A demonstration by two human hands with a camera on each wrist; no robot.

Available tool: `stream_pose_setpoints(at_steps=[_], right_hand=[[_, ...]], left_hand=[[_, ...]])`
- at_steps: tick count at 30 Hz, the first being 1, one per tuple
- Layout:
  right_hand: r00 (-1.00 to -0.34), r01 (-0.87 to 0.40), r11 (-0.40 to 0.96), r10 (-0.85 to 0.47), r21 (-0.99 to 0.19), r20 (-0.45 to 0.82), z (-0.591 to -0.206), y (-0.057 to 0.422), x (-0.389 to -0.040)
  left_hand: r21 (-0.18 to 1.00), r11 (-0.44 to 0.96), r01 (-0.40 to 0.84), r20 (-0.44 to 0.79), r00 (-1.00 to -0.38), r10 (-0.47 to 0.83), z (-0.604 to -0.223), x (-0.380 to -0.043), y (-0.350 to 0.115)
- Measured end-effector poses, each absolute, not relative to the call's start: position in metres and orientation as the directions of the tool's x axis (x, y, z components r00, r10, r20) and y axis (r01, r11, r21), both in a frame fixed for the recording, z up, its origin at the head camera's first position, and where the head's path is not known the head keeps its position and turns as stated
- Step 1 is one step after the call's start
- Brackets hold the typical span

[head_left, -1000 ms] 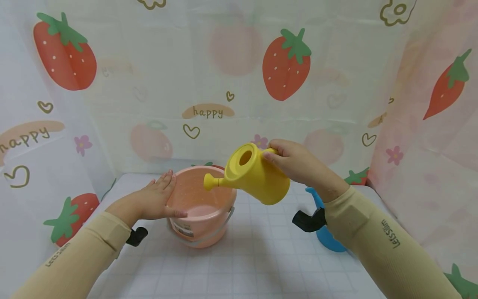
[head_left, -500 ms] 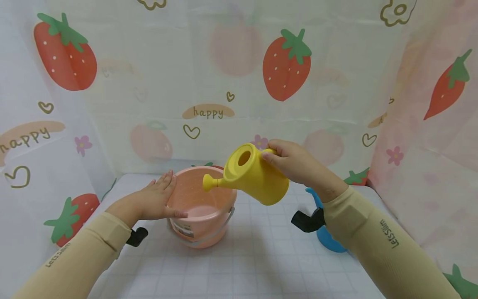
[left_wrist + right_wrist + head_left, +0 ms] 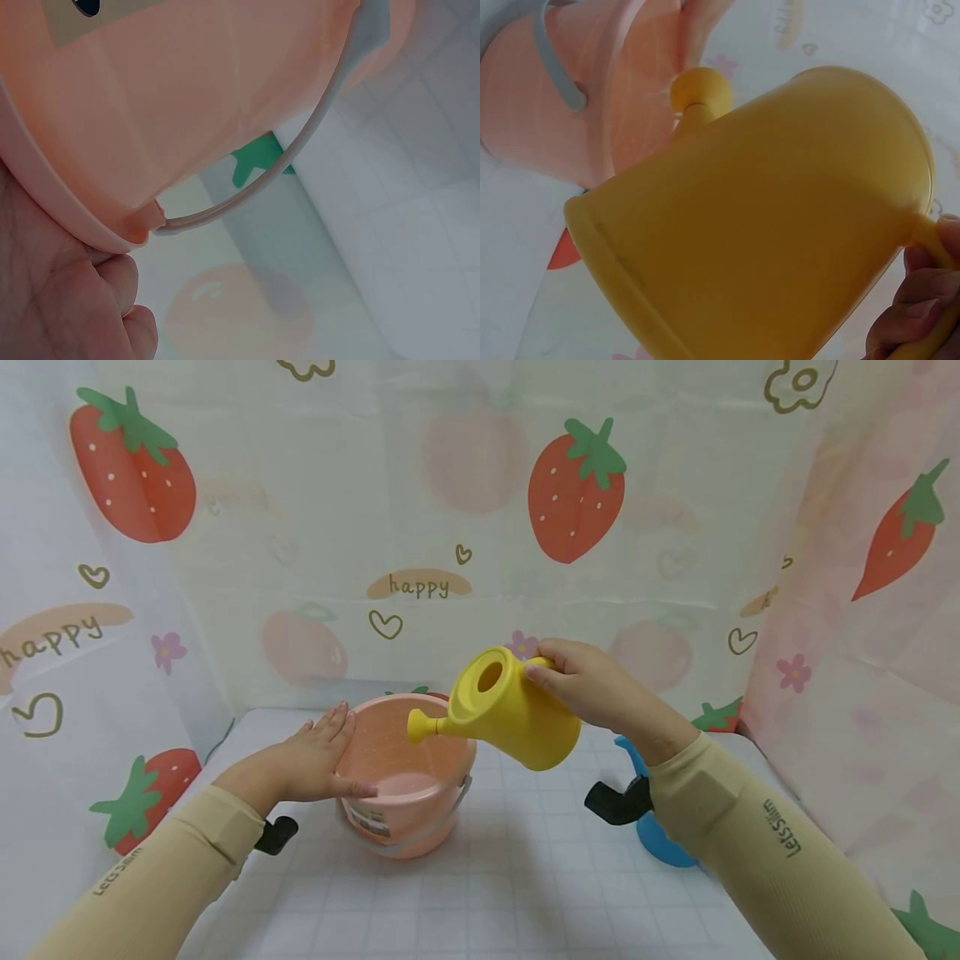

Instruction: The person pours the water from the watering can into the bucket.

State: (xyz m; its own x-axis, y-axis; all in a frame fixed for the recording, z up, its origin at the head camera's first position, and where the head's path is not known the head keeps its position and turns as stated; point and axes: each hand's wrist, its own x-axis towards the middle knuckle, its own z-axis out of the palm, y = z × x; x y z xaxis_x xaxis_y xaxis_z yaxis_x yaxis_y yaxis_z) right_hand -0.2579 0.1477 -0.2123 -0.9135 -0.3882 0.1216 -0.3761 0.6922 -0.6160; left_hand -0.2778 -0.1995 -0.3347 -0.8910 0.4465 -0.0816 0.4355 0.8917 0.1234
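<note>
My right hand (image 3: 588, 681) grips the handle of a yellow watering can (image 3: 528, 727), whose body hangs in the air. The can tips to the left, and its round spout head (image 3: 420, 727) is over the mouth of a pink bucket (image 3: 401, 822). Small pale specks show on the bucket's inner wall, below the spout. My left hand (image 3: 311, 760) rests on the bucket's left rim with its fingers straight and spread, the thumb along the near side. In the right wrist view, curled fingers (image 3: 907, 322) wrap the can's handle.
A blue object (image 3: 667, 843) with a narrow spout stands on the right, mostly hidden behind the right forearm. The bucket's grey handle (image 3: 431, 831) hangs down its front. A white gridded cloth (image 3: 480, 902) covers the table, and a strawberry-print curtain (image 3: 420, 485) surrounds it.
</note>
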Motion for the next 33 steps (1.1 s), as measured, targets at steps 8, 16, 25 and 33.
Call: stream_pose_setpoints(at_steps=[8, 16, 25, 33], right_hand=[[-0.917, -0.365, 0.693, -0.384, -0.621, 0.11, -0.213, 0.1474, -0.2586], [-0.916, -0.366, 0.692, -0.384, -0.622, 0.113, -0.214, 0.1475, -0.2599], [-0.912, -0.382, 0.694, -0.391, -0.61, 0.126, -0.2148, 0.1472, -0.2594], [-0.912, -0.383, 0.692, -0.391, -0.612, 0.128, -0.2163, 0.1473, -0.2603]], left_hand=[[0.129, 0.893, 0.432, -0.087, -0.892, 0.444, -0.3337, -0.2779, -0.1983], [0.131, 0.889, 0.438, -0.084, -0.889, 0.45, -0.3303, -0.2756, -0.1967], [0.132, 0.891, 0.435, -0.09, -0.889, 0.448, -0.3297, -0.2752, -0.1962], [0.13, 0.892, 0.434, -0.096, -0.889, 0.447, -0.3311, -0.2761, -0.1963]])
